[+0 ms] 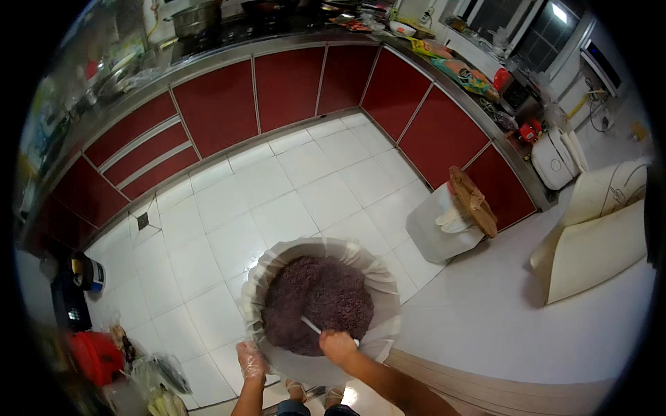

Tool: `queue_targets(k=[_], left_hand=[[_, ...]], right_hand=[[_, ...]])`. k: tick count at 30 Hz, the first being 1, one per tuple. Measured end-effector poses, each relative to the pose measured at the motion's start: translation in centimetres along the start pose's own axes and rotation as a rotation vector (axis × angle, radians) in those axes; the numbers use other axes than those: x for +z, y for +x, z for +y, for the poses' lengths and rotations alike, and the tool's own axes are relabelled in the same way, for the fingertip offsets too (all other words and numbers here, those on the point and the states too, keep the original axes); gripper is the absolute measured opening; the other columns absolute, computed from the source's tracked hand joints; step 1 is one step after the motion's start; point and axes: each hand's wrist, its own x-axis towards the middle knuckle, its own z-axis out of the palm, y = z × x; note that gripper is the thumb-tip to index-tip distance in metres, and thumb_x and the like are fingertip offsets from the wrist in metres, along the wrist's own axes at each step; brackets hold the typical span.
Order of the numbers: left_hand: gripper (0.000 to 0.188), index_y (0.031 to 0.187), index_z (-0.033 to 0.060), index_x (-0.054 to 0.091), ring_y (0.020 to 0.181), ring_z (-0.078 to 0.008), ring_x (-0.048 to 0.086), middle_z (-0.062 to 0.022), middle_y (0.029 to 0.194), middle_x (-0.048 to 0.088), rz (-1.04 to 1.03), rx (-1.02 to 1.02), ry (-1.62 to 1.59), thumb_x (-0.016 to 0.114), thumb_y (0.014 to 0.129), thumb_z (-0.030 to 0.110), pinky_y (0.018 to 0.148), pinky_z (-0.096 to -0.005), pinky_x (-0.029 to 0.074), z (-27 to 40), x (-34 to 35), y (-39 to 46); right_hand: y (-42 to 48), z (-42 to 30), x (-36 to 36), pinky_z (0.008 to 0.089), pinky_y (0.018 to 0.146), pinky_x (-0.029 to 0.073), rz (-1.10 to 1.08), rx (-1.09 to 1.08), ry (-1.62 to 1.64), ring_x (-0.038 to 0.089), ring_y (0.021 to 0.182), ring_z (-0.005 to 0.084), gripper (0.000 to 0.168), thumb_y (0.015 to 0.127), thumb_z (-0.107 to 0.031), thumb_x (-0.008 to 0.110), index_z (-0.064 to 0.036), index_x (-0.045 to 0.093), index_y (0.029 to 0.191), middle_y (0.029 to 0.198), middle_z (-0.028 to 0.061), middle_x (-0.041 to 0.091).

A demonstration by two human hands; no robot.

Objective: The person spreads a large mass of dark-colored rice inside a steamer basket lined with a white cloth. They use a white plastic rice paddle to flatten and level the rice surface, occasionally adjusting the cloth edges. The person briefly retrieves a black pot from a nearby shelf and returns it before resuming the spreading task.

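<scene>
A large round tub [382,333] lined with pale cloth stands before me, holding a dark purple, grainy mass [333,296]. My right hand [339,347] is closed around the handle of a white utensil [311,325], whose far end reaches into the mass; the shape of that end is hidden. At the tub's left near edge is my left hand [252,360], in a clear plastic glove. It touches the cloth rim, but whether its fingers grip the cloth cannot be made out.
Red cabinets [286,88] line the kitchen behind the white tiled floor [234,203]. A translucent container [442,229] with a brown round lid [472,203] stands right of the tub. At lower left are a red container [96,359] and bagged vegetables [164,398]; a cream folded sheet [593,244] is far right.
</scene>
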Motion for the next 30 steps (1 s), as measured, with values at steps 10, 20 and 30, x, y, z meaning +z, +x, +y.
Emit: queue_targets(k=[10,20,30], left_hand=[[0.028,0.101,0.0032,0.052,0.083,-0.022,0.053,-0.0083,0.092,0.055,-0.574,-0.33,-0.434,0.047,0.085,0.025,0.072,-0.0349,0.046,10.0,-6.8,-6.2],[0.037,0.101,0.0057,0.052,0.085,-0.0191,0.047,-0.0056,0.092,0.052,-0.46,-0.083,-0.161,0.05,0.082,0.038,0.071,-0.0358,0.042,22.1,-18.2,-16.5],[0.044,0.113,0.0004,0.047,0.093,-0.0233,0.048,-0.0107,0.105,0.051,-0.362,0.023,-0.035,0.049,0.084,0.033,0.077,-0.0382,0.043,21.4,-20.9,-18.5]], right_hand=[[-11.5,0.1,-4.8,0.0453,0.067,0.045,-0.065,0.713,0.661,0.058,0.072,0.0363,0.025,0.078,-0.025,0.049,-0.002,0.054,0.085,0.076,0.0209,0.059],[-14.3,2.5,-7.0,0.0478,0.068,0.044,0.055,0.857,0.712,0.057,0.076,0.0387,0.025,0.082,-0.025,0.043,-0.003,0.051,0.091,0.081,0.0222,0.058],[-7.1,0.7,-8.7,0.0436,0.062,0.047,0.048,0.251,0.428,0.06,0.077,0.0316,0.023,0.081,-0.014,0.037,-0.004,0.057,0.085,0.083,0.0152,0.061]])
